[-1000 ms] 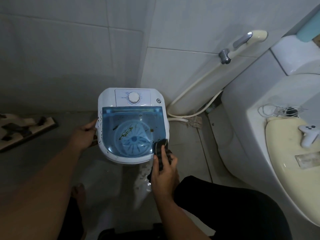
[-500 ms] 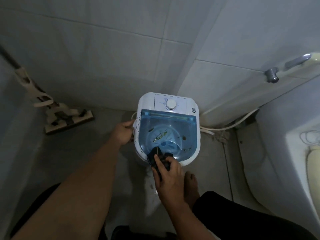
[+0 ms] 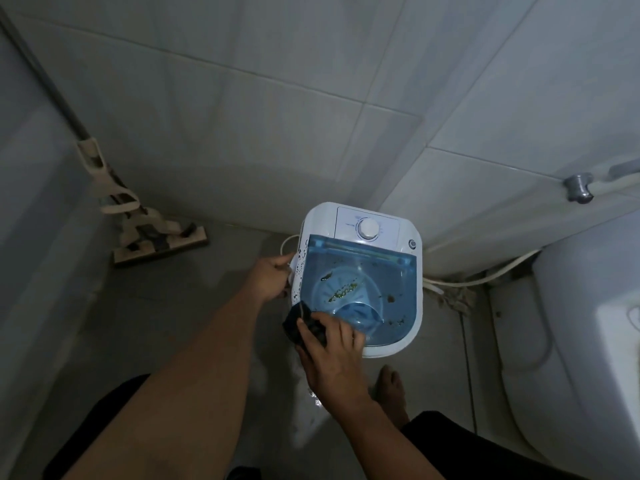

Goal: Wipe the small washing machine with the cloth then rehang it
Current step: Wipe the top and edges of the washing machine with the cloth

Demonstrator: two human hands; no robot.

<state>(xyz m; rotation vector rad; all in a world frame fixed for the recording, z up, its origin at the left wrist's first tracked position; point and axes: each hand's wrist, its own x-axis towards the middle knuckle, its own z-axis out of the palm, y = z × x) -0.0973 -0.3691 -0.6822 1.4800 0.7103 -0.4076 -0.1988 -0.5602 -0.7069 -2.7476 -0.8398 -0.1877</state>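
The small white washing machine (image 3: 412, 292) stands on the bathroom floor against the tiled wall, with a white dial at its back and a see-through blue lid speckled with green and brown dirt. My left hand (image 3: 272, 277) grips the machine's left side. My right hand (image 3: 332, 351) presses a dark cloth (image 3: 294, 323) onto the lid's near left corner, its fingers curled over the cloth. Dark spots dot the machine's left wall.
A mop (image 3: 152, 237) leans in the left corner, its head flat on the floor. A white toilet (image 3: 581, 341) fills the right side, with a bidet sprayer holder (image 3: 576, 192) and hose (image 3: 485, 277) on the wall. My bare foot (image 3: 391, 386) stands beside the machine.
My right hand has slid the cloth leftward along the lid's near edge, from the right corner to the left corner. The view has swung left, bringing the mop in.
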